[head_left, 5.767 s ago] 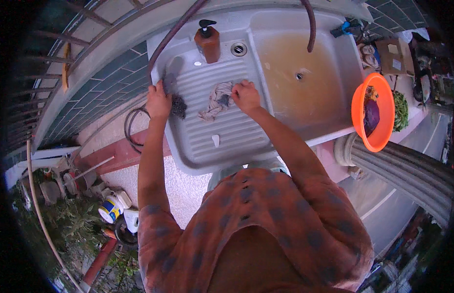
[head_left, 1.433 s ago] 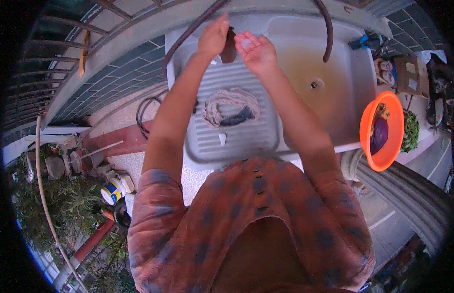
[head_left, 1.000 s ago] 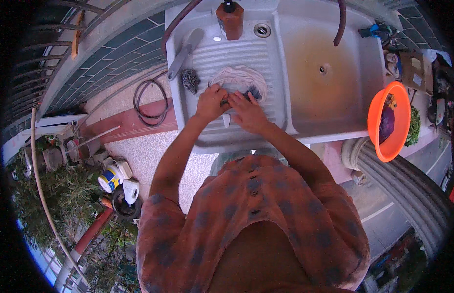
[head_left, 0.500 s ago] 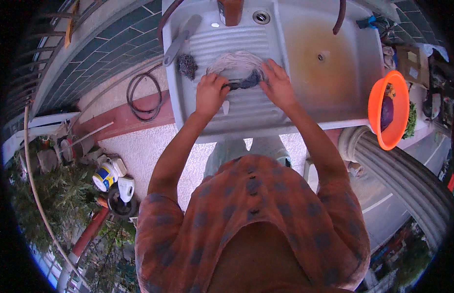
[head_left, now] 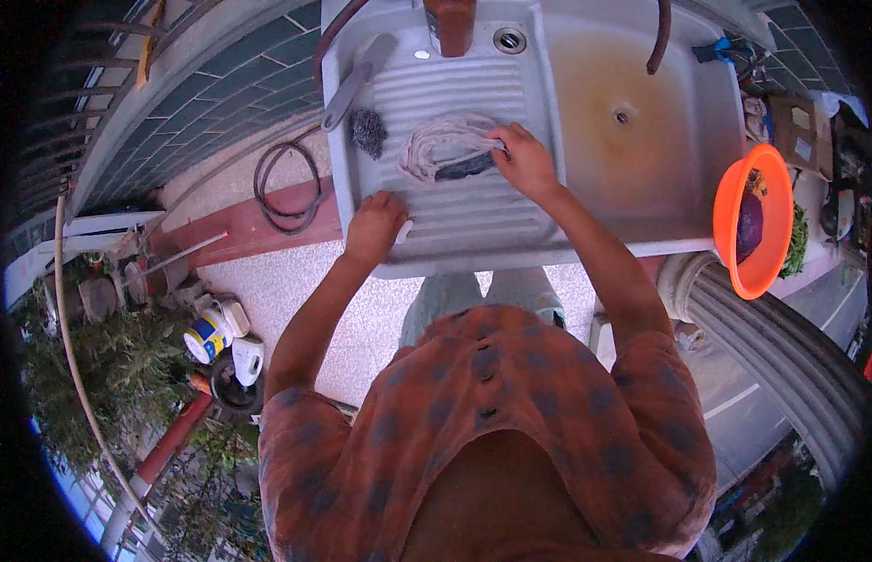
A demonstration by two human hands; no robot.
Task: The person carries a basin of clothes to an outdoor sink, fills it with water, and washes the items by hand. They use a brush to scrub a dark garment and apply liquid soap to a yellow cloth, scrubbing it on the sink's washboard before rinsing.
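A bunched cloth (head_left: 447, 145), pale greyish pink with a dark patch on its near side, lies on the ribbed washboard (head_left: 473, 215) of the sink. My right hand (head_left: 529, 161) grips its right edge between thumb and fingers. Lower left, near the sink's front edge, my left hand (head_left: 376, 225) is closed, its fingers curled at a small white piece (head_left: 405, 230) that looks like soap. The hand covers part of this piece. A dark scouring pad (head_left: 367, 133) rests left of the cloth, beside a grey-handled brush (head_left: 357, 82).
A brown container (head_left: 451, 26) stands at the back near the drain (head_left: 510, 39). The right basin (head_left: 623, 169) has a yellow-brown stain and its own drain. An orange bowl (head_left: 779, 225) with things inside sits off the sink's right side. A hose (head_left: 659, 37) hangs over the basin.
My left hand has let go of the cloth and moved toward me and left, to the white piece, which has shifted left. My right hand stays at the cloth's right edge.
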